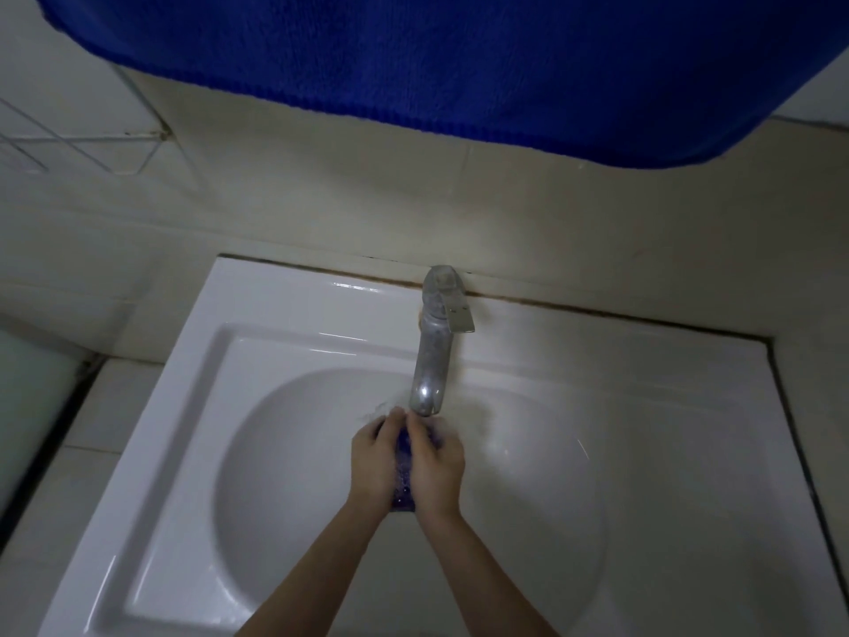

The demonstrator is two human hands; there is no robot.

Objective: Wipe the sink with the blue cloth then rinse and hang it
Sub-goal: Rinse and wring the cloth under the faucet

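A white sink [183, 406] with a round basin fills the lower part of the view. Both hands are pressed together over the basin, just below the spout of the metal tap [432, 356]. My left hand [373, 457] and my right hand [436, 462] squeeze a small blue cloth [404, 471] between them. Only a wet strip of the cloth shows between the palms and at the wrists. Water seems to splash around the fingertips under the spout.
A large blue towel [459, 62] hangs across the top of the view, above the cream wall. White tiles [69, 131] lie at the upper left. A tiled ledge [105, 406] runs along the sink's left side.
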